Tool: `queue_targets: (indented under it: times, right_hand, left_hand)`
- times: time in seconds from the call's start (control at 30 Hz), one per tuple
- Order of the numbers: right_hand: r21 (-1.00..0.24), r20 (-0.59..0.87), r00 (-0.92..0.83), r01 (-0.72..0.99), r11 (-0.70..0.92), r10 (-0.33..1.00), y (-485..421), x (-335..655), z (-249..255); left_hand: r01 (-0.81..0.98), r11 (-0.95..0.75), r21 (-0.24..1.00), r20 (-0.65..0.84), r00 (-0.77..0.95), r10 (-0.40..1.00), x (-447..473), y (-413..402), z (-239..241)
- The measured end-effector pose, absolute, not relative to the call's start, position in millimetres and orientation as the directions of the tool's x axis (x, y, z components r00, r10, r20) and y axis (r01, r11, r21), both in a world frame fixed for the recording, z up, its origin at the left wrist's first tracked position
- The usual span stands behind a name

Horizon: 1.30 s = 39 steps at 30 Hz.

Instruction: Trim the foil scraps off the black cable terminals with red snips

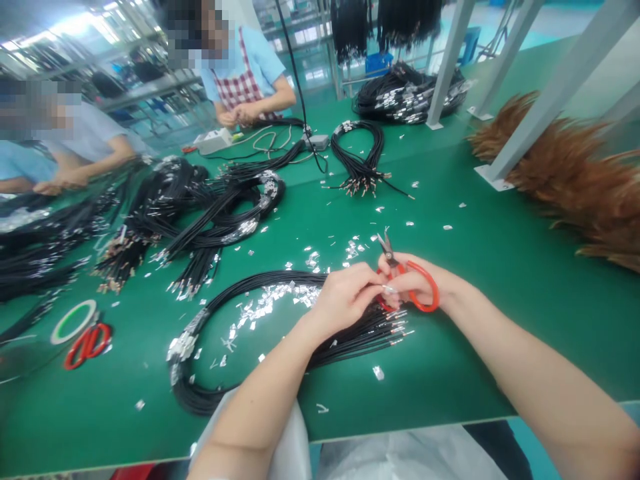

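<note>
Red-handled scissors [423,293] hang in my right hand [407,280], their blades pointing up and away, slightly apart. My left hand [347,293] is closed in a pinch against the right fingertips, on what looks like the pale-tipped end of a black cable; the fingers hide most of it. Beneath both hands lies a looped bundle of black cables [240,283], its stripped metal ends fanned out to the right. Silvery labels [183,347] wrap the bundle's left bend. Small silvery scraps [270,300] are strewn inside the loop.
More cable bundles [220,213] crowd the left, near a tape roll [74,321] and second red-handled scissors [87,345]. Another looped bundle [373,143] lies farther back. White posts [530,127] and a brown bristly heap [565,173] stand right. Co-workers [250,80] handle cables across the table.
</note>
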State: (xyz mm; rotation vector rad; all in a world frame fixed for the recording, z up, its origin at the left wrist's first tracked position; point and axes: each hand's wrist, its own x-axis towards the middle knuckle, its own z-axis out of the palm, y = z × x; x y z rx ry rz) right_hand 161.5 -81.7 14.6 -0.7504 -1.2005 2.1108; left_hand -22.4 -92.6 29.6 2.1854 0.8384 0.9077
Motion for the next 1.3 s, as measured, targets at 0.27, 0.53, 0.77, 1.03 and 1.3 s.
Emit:
queue_targets:
  times: [0.27,0.53,0.77,1.03,1.3]
  right_hand:
    - [-0.907,0.342,-0.123,0.217,0.361,0.932,-97,146,16]
    - [-0.994,0.105,-0.044,0.033,0.106,0.994,-89,150,17]
    - [-0.964,-0.045,-0.018,-0.262,-0.048,0.999,-90,133,17]
    - [-0.948,0.023,-0.046,-0.319,0.007,0.999,-111,106,13]
    - [-0.960,-0.016,-0.036,-0.280,-0.026,0.999,-109,107,11]
  left_hand:
    - [0.229,0.056,0.972,-0.134,0.339,0.931,-18,-86,17]
    - [0.464,-0.203,0.862,-0.070,0.506,0.860,-20,-88,25]
    - [0.331,-0.331,0.884,0.242,0.284,0.928,-19,-88,28]
    - [0.369,-0.433,0.822,0.360,0.251,0.898,-18,-100,42]
    - [0.349,-0.346,0.871,0.284,0.217,0.934,-18,-99,40]
